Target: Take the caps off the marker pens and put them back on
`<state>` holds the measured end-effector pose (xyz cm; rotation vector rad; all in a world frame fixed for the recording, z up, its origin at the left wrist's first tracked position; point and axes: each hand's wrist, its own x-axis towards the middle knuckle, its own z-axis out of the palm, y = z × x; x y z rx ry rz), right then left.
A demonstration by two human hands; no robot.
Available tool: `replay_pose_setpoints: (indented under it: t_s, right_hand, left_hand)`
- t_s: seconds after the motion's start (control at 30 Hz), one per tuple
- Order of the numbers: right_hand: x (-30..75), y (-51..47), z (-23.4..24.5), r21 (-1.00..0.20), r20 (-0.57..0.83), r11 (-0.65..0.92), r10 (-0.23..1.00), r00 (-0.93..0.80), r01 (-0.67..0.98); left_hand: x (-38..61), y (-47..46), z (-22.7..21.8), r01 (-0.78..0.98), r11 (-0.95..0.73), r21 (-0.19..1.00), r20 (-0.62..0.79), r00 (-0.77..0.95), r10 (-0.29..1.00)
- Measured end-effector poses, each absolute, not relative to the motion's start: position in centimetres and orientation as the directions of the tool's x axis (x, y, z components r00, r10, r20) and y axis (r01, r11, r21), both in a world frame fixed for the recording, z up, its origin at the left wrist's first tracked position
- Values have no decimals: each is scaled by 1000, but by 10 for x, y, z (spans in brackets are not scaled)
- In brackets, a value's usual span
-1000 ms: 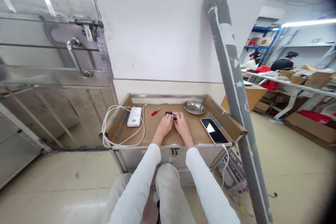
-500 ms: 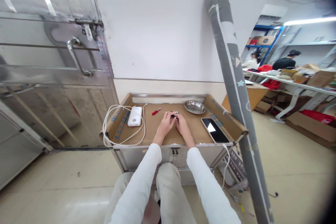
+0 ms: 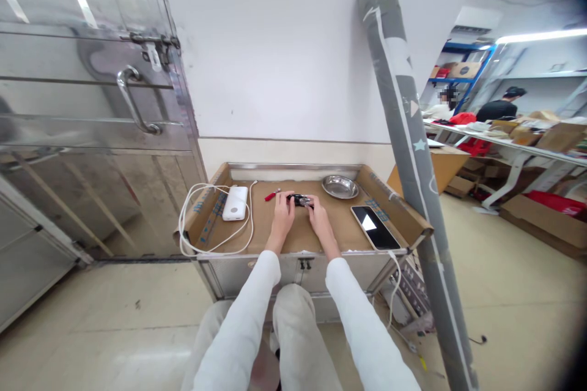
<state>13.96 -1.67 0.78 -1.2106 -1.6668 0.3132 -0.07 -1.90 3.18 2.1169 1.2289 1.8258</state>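
Between my two hands is a small black object with a silvery part (image 3: 300,200), its kind too small to make out. My left hand (image 3: 281,215) grips its left end with fingers and thumb. The fingers of my right hand (image 3: 318,217) close on the silvery right end. Just beyond my left fingertips lies a small red thing with a metal tip (image 3: 271,195), partly near the hand. Brown cardboard (image 3: 261,232) lines the tabletop under both hands.
A white power bank (image 3: 235,203) with a looped white cable (image 3: 183,220) lies left. A round steel dish (image 3: 340,187) stands back right, a phone (image 3: 375,227) front right. A long grey roll (image 3: 413,116) leans beside the table. Two people sit in the right background.
My hands have moved apart, the left one shifting left toward the red thing. The black object, mostly covered before, now shows between them.
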Motion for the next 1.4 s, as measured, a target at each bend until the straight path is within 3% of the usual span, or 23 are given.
replay_pose_setpoints:
  t_s: [0.7,0.8,1.0,1.23,1.4]
  right_hand:
    - [140,-18,9,-617,598,435,801,32,655]
    - [141,-18,9,-622,594,390,800,85,679]
    - [143,-15,8,-612,602,379,792,98,694]
    - [143,-14,6,-591,650,430,755,88,682]
    - [142,-12,4,-609,637,465,769,48,643]
  left_hand:
    - [-4,-19,32,479,-613,628,753,-176,633]
    - [-4,-19,31,487,-623,612,746,-93,659]
    - [2,-15,22,457,-702,546,670,265,694]
    - [2,-9,13,525,-611,592,541,303,785]
    - [1,-9,11,616,-525,588,500,234,834]
